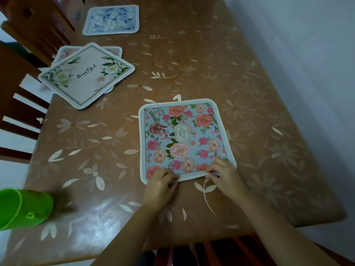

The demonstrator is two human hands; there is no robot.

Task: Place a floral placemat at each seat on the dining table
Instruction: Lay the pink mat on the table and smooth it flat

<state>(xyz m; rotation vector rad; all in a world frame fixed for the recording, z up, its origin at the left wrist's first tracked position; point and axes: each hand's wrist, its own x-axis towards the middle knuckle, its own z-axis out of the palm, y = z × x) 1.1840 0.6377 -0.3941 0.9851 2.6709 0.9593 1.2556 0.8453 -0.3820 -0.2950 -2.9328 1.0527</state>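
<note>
A blue placemat with pink and orange flowers point(184, 139) lies flat on the dining table point(249, 112) in front of me. My left hand point(161, 185) pinches its near edge by the left corner. My right hand point(224, 173) pinches the near edge by the right corner. A cream placemat reading "Beautiful" point(86, 75) lies skewed on top of another mat point(113, 49) at the left edge. A blue-and-white floral placemat point(112, 20) sits flat at the far left.
A green plastic cup point(23, 208) lies on its side at the near left. Wooden chairs point(21, 89) stand along the left side, and another chair point(221, 250) is below me. A white wall point(307, 54) runs along the table's right edge.
</note>
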